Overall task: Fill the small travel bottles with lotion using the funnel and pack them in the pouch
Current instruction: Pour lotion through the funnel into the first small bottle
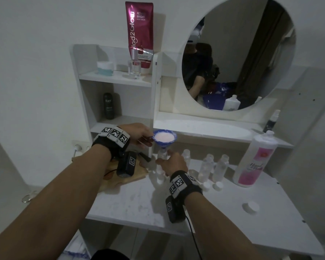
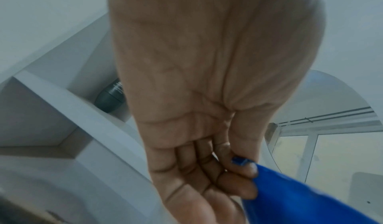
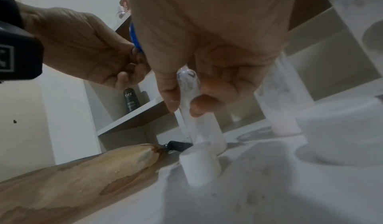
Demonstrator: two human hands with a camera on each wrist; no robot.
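White vanity surface [image 1: 223, 212] held everything while my left hand [image 1: 139, 135] pinched the lotion-laden, top-heavy blue funnel [image 1: 164, 137] by its rim tab and my right hand [image 1: 174, 164] gripped the light, slick travel bottle [image 3: 194, 112] mid-body.

shelf [image 1: 114, 77] — red tube [image 1: 140, 32] | round mirror [image 1: 238, 53] | dark bottle [image 1: 108, 106]

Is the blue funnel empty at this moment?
No, in the head view the funnel is nearly full of pale lotion, sitting in the small bottle that the right hand holds.
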